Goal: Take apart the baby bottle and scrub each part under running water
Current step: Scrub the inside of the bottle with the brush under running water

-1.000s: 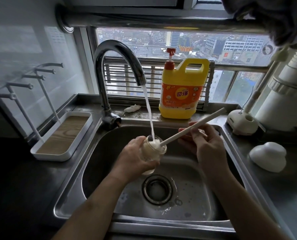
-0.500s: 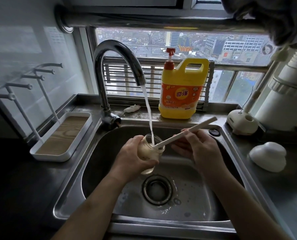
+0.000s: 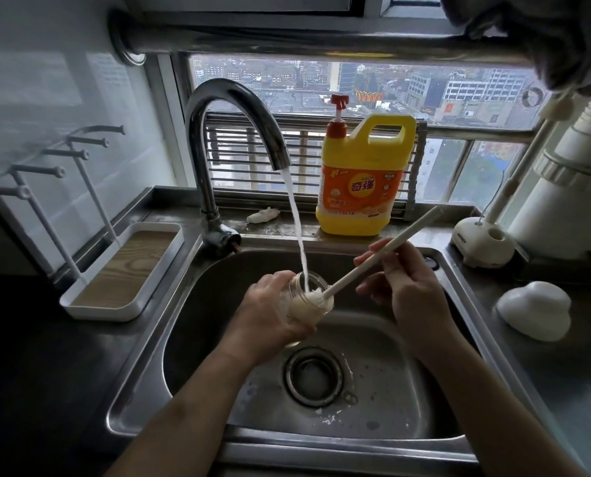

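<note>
In the head view, a white drying rack (image 3: 121, 270) is seen at the left of the counter (image 3: 562, 390). Over the steel sink (image 3: 190, 321), the glass bottle body (image 3: 302, 287) is gripped in the left hand (image 3: 270, 315) under the stream (image 3: 295, 215) from the tap (image 3: 201, 173). Its inside is scrubbed by a sponge brush (image 3: 352, 274), whose handle is pinched in the right hand (image 3: 411, 290). Dismantling is judged done; other parts are likely left. A yellow detergent jug (image 3: 366, 180) is set by the window (image 3: 459, 87), a white domed piece (image 3: 535, 309) on the right counter.

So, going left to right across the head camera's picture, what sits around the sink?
White tray → tap → yellow soap jug → white dome on the counter.
</note>
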